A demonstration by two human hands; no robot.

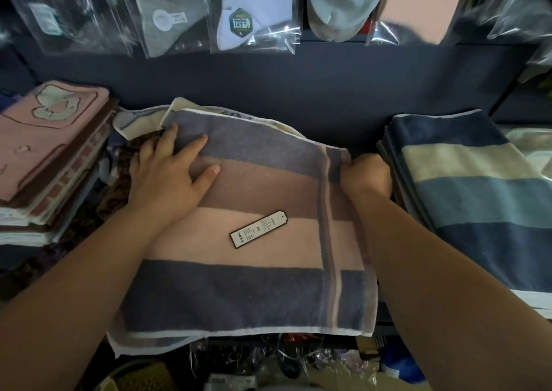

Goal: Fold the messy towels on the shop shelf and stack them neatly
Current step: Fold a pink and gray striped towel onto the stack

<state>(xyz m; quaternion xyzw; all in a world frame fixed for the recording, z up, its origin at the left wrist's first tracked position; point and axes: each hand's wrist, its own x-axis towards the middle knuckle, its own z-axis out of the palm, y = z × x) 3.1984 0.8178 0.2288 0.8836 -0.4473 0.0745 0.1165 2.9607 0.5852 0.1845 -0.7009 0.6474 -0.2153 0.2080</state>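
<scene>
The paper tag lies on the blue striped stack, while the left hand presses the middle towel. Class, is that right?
No. In the head view the paper tag lies on the middle towel, not the blue striped stack; the left hand does press that towel.

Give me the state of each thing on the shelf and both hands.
Purple striped towel: folded, lying flat.
Paper tag: lying on that towel.
Left hand: flat, pressing its far left corner.
Right hand: gripping its right edge.
Blue striped stack: folded, neat.
Pink stack: folded, stacked.

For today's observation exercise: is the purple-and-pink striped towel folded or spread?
Folded: the striped towel shows layered edges at its near-left corner; the right hand grips its edge.
</scene>
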